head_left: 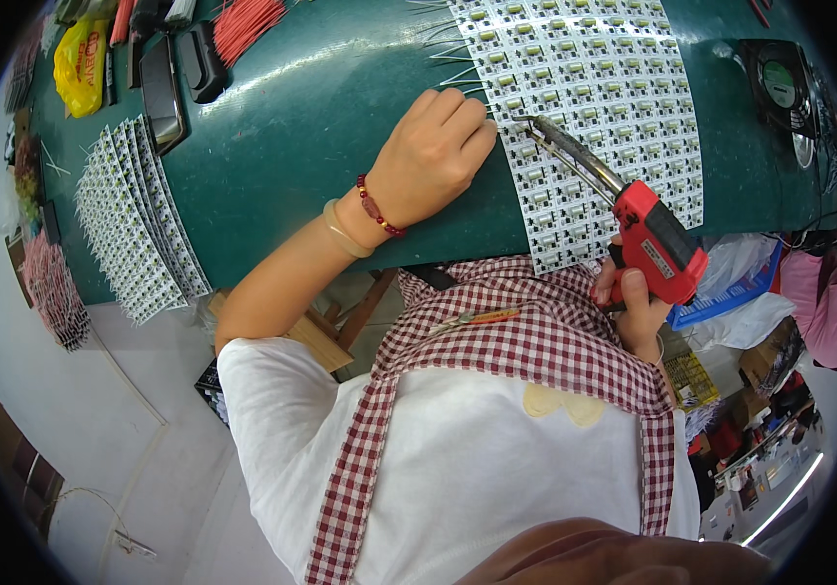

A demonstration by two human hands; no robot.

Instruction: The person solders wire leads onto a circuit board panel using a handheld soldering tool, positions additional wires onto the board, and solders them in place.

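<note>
A large white sheet of small circuit boards [603,88] lies on the green table and reaches over its near edge. My right hand [638,297] grips a red and black soldering gun [660,244] by its handle, below the sheet's lower right part. The gun's dark tip points up and left, over the boards near the sheet's left edge. Beside that edge, my left hand [438,146] is closed with the back of the hand up; what its fingers hold, if anything, is hidden. Thin white wires [452,54] stick out from the sheet's left edge just beyond this hand.
Several stacked board sheets [136,224] lie on the green table [291,127] at left. Red wires [243,29], a phone [162,93], a black case [202,63] and a yellow bag [79,63] are at the far left. A black fan-like device [779,88] stands at right. A blue basket [730,292] is below it.
</note>
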